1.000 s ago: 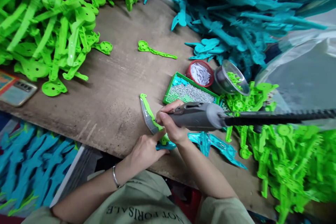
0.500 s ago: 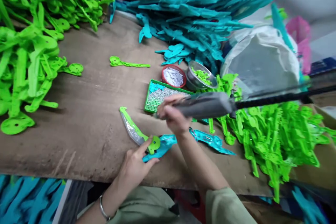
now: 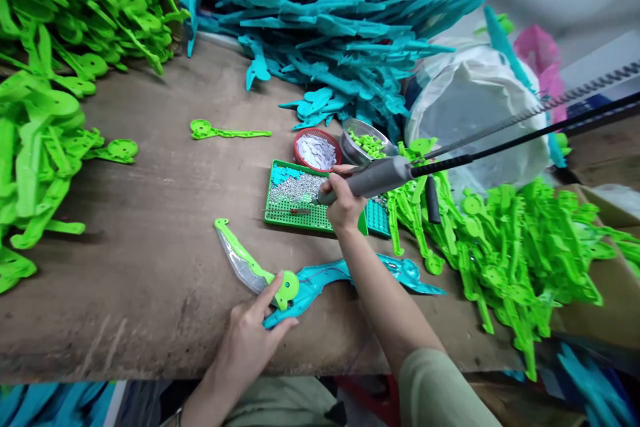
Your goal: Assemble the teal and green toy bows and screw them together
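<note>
My left hand [image 3: 253, 337] pinches a green and teal toy knife [image 3: 270, 280] lying near the front edge of the wooden table [image 3: 165, 213]; its silver blade points up and left. My right hand [image 3: 343, 200] grips a grey electric screwdriver [image 3: 375, 177] with a black cable running off to the right. The screwdriver's tip hangs over a green tray [image 3: 295, 200] filled with small silver screws.
A red basket [image 3: 315, 147] of white bits and a steel bowl [image 3: 365, 140] of green parts stand behind the tray. Green parts are heaped at left [image 3: 45, 80] and right [image 3: 505, 247], teal parts at the back [image 3: 350, 27]. One green piece [image 3: 225, 130] lies alone.
My right hand has lifted the screwdriver off the toy knife and carried it away to the screw tray. My left hand has stayed on the knife. The camera has shifted right.
</note>
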A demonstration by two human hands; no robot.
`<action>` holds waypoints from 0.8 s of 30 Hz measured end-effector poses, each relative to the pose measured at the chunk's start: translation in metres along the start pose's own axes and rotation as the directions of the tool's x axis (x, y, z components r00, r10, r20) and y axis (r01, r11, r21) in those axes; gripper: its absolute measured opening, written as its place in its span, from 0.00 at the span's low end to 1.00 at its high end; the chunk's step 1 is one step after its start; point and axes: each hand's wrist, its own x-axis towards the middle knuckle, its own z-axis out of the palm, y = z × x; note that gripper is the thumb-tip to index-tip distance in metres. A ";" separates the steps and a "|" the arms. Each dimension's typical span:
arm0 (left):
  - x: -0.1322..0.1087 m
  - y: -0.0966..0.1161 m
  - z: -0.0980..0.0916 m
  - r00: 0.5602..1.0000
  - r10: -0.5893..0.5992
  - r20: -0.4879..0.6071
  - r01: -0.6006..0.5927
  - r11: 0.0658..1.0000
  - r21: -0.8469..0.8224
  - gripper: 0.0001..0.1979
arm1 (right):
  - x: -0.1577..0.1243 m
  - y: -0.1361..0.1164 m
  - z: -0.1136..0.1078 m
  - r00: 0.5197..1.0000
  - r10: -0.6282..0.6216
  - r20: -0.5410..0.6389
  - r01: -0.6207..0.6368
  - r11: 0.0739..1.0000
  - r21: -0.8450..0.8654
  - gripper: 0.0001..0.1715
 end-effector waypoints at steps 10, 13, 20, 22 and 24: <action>0.002 -0.002 0.000 1.000 0.010 -0.004 -0.010 1.000 -0.009 0.34 | 0.003 -0.004 -0.001 0.997 0.030 0.076 -0.032 0.999 0.030 0.13; 0.003 0.000 0.001 1.000 -0.018 0.009 0.018 1.000 -0.006 0.35 | 0.001 -0.019 0.003 0.997 0.002 0.082 -0.004 1.000 0.026 0.12; 0.007 0.011 -0.003 0.986 -0.145 0.086 0.142 0.989 0.048 0.40 | -0.038 -0.067 0.059 0.954 -0.049 0.297 -0.038 0.960 0.278 0.09; 0.008 0.013 -0.004 0.980 -0.173 0.095 0.169 0.985 0.046 0.39 | -0.051 -0.064 0.080 0.919 -0.014 0.393 -0.113 0.948 0.298 0.09; 0.009 0.014 -0.005 0.977 -0.186 0.106 0.183 0.982 0.035 0.39 | -0.062 -0.054 0.098 0.889 0.029 0.457 -0.172 0.946 0.275 0.10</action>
